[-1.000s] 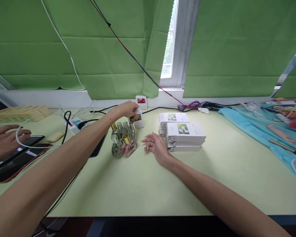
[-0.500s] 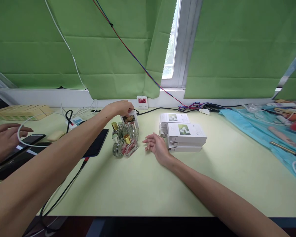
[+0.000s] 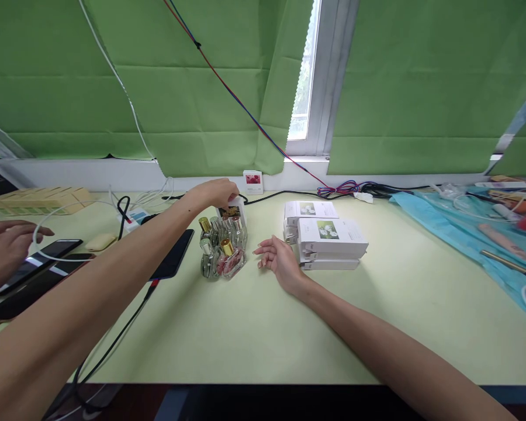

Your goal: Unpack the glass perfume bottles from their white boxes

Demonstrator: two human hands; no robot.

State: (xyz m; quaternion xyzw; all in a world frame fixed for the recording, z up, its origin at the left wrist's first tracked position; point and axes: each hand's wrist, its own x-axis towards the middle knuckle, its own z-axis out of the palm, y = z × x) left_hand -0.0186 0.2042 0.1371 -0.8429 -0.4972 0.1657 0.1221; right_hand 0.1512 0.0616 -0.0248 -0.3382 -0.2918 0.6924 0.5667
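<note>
My left hand (image 3: 217,192) reaches behind the glass bottles, its fingers bent down at the top of a white box with a dark floral picture (image 3: 234,210). Several perfume bottles (image 3: 223,251) with gold and silver caps stand grouped just in front of that box; a pinkish one (image 3: 233,264) leans at the front. My right hand (image 3: 276,258) rests on the table between the bottles and the white boxes, fingers loosely curled and apart, holding nothing. To its right, white boxes with a white-flower picture (image 3: 331,238) lie stacked, with more of them (image 3: 311,209) behind.
At the left lie phones (image 3: 52,251), a dark tablet-like device (image 3: 174,255), cables and another person's hand (image 3: 11,251). A small white box (image 3: 253,182) stands by the wall. Blue sheeting (image 3: 456,228) with tools and clutter covers the right side.
The other person's hand at the left has shifted slightly left. My two hands, the bottles and the boxes stay practically where they were.
</note>
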